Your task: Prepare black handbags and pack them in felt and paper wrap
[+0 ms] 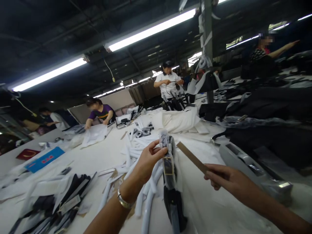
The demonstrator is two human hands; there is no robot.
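Note:
My left hand [149, 159], with a silver bracelet at the wrist, pinches the upper end of a black strap bundle [170, 191] partly wrapped in clear plastic. A gold-coloured rectangular buckle [168, 165] shows on the bundle just below my fingers. To the right, my right hand [218, 176] grips the lower end of a narrow brown cardboard strip [192, 157]. The strip slants up and left, its far end close to the bundle but apart from it.
White tubes [148, 198] lie left of the bundle. Black straps [70, 201] are heaped at lower left, beside a blue packet [45, 159]. A grey tape dispenser [253, 169] and black fabric [273, 146] are at right. Several people work farther back.

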